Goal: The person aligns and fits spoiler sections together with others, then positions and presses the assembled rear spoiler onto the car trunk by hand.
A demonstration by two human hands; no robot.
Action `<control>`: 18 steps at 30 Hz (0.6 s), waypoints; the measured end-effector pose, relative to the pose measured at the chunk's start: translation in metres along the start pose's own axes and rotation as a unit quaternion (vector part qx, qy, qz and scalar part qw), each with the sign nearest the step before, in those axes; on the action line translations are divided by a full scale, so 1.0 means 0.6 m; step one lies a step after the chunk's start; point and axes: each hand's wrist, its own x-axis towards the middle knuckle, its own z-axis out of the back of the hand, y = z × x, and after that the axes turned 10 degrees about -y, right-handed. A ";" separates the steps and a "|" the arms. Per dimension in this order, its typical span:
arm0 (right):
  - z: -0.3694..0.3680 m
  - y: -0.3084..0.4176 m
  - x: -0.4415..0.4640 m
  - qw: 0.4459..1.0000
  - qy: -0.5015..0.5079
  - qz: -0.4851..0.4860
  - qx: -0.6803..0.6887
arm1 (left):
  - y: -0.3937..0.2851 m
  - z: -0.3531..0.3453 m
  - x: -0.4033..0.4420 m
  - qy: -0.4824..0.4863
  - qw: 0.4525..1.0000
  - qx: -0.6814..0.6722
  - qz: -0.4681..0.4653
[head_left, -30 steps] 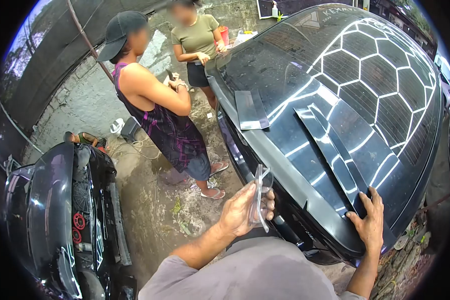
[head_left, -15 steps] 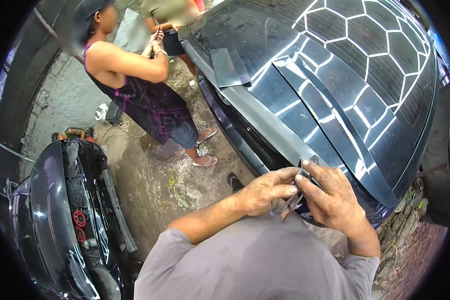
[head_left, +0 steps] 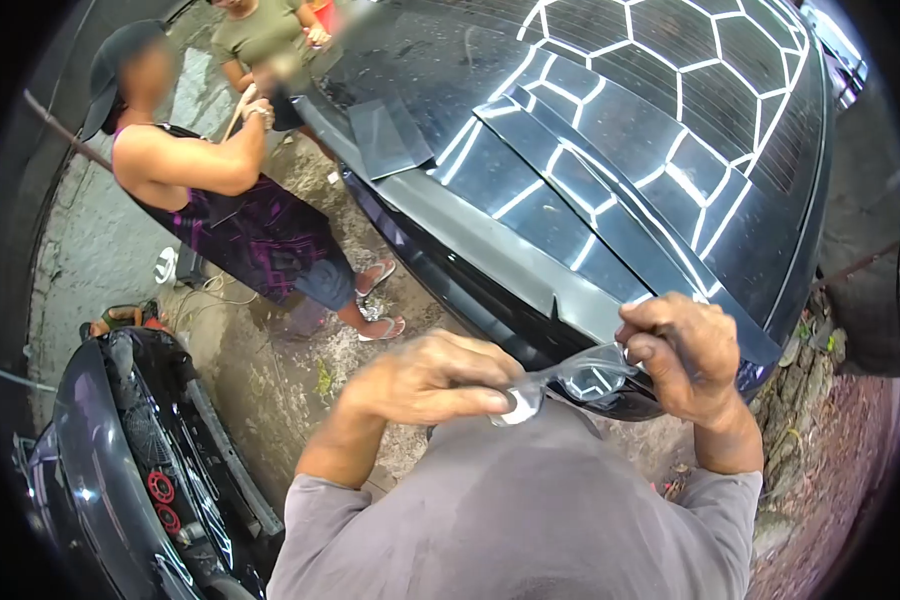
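A pair of clear glasses (head_left: 595, 375) is stretched between my two hands, in front of my chest. My left hand (head_left: 435, 378) pinches one side near a lens, with the thumb along its edge. At the other side, my right hand (head_left: 685, 355) is closed on the glasses with curled fingers. One lens mirrors the hexagon lights. Just beyond my hands lies the rear edge of a dark car (head_left: 570, 300), with a long dark spoiler strip (head_left: 610, 200) on it.
A flat dark panel (head_left: 390, 138) rests on the car's far corner. To the left stands a person in a dark tank top (head_left: 260, 235), another person in a green shirt (head_left: 260, 35) behind. A detached dark bumper (head_left: 110, 440) sits at lower left. Rough ground (head_left: 320, 390) lies between.
My hands have moved apart, and the glasses, earlier held close together between my fingers, are now spread out. The view has shifted, so the car appears further left.
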 end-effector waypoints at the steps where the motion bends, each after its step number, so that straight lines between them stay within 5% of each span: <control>1: 0.001 0.001 0.002 0.999 -0.032 0.013 0.003 | -0.019 0.001 -0.002 -0.046 0.999 0.010 -0.011; 7: 0.017 0.069 0.012 0.976 -0.201 -0.039 0.077 | -0.101 -0.044 0.000 -0.355 0.918 0.022 -0.172; 11: 0.055 0.108 0.017 0.973 -0.174 0.038 0.144 | -0.127 -0.044 0.009 -0.278 0.896 0.027 -0.346; 16: 0.122 0.170 0.042 0.969 -0.010 0.014 0.247 | -0.258 -0.033 -0.022 -0.134 0.981 -0.011 -0.141; 18: 0.128 0.179 0.044 0.965 0.010 0.022 0.261 | -0.267 -0.036 -0.014 -0.123 0.983 -0.027 -0.136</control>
